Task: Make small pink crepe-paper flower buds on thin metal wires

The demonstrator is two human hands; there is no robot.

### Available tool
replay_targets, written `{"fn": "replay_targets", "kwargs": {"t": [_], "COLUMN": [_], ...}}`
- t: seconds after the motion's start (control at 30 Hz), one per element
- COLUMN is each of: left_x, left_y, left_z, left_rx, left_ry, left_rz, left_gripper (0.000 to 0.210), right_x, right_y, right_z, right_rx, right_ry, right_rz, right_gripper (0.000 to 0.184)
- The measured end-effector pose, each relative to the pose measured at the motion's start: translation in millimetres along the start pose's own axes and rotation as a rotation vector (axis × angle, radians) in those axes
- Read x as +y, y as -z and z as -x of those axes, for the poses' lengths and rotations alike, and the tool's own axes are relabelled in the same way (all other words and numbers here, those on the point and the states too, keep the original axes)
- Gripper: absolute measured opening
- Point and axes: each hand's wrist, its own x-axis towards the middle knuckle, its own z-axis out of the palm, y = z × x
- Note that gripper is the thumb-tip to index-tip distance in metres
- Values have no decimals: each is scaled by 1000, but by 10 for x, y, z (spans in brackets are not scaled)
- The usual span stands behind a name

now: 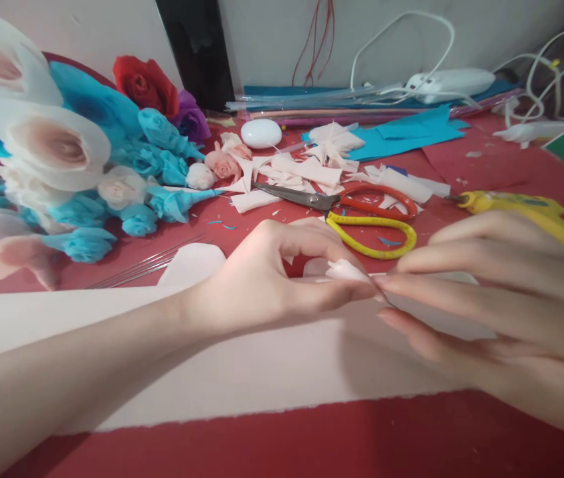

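Observation:
A small pale rolled paper bud (346,271) is pinched between the thumb and forefinger of my left hand (282,272). The bud's tip points up and to the left. At its lower right end, the fingertips and thumb of my right hand (481,305) close around a thin dark end, partly hidden by the fingers. Both hands are above a long strip of pale crepe paper (282,372). Cut pale petal pieces lie on the strip, one rounded petal (195,265) left of my left wrist and others partly covered under my hands.
Scissors (332,202) with red and yellow handles lie just beyond my hands, among paper scraps (306,169). A yellow glue gun (521,209) is at the right. Paper flowers (142,156) crowd the left, beside thin wires (147,262). A white power strip (451,83) sits at the back.

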Motion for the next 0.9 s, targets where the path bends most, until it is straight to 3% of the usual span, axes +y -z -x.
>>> {"fn": "replay_targets", "kwargs": {"t": [0.27, 0.9], "left_x": [-16, -12], "left_y": [10, 44], "left_z": [6, -3], "left_rx": [-16, -100], "left_ry": [-17, -34], "left_rz": [2, 39], "left_gripper": [8, 5], "right_x": [-9, 46], "right_y": [-11, 8], "right_z": [-5, 5], "right_rx": [-3, -17], "right_ry": [-36, 64], "right_rz": [2, 53], "right_gripper": [1, 7]}}
